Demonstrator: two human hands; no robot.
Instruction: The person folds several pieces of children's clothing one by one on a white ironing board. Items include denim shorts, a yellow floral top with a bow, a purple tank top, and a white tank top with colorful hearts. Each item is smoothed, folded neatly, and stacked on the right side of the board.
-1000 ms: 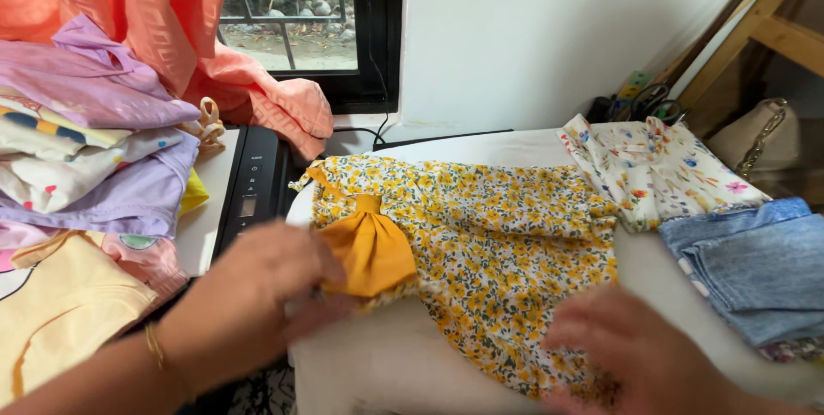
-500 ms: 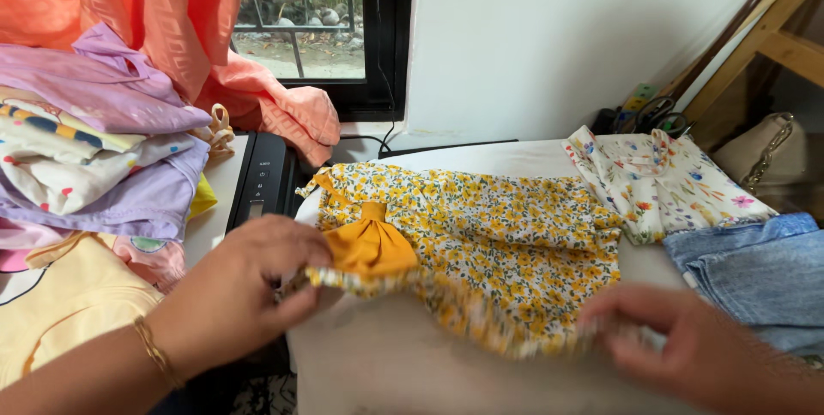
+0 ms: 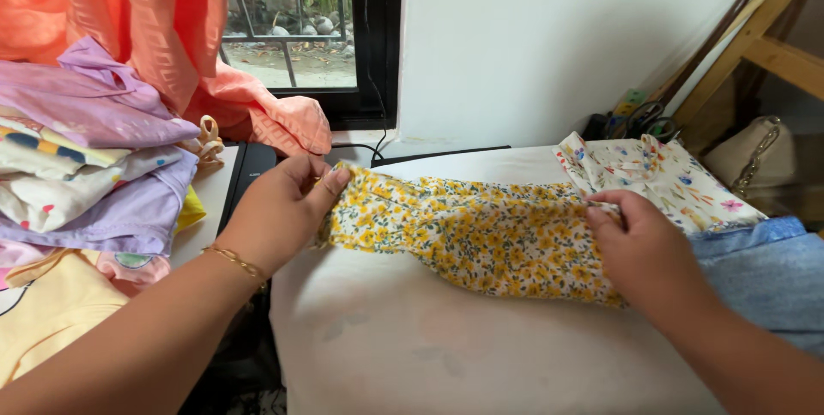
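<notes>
A small yellow floral dress (image 3: 468, 230) lies folded in half lengthwise on a white padded board (image 3: 429, 346). My left hand (image 3: 279, 209) pinches its left end near the board's far left corner. At the dress's right end, my right hand (image 3: 639, 248) presses down on the folded edge. The orange bow on the dress is hidden inside the fold.
A stack of folded pastel clothes (image 3: 86, 157) sits at the left, with orange cloth (image 3: 172, 29) hanging above. A black device (image 3: 249, 162) lies beside the board. A white floral garment (image 3: 661, 175) and blue denim (image 3: 764, 273) lie at the right, near a beige bag (image 3: 755, 153).
Both hands lifted the dress's near edge and folded it away from me over the far half. The orange bow is now covered.
</notes>
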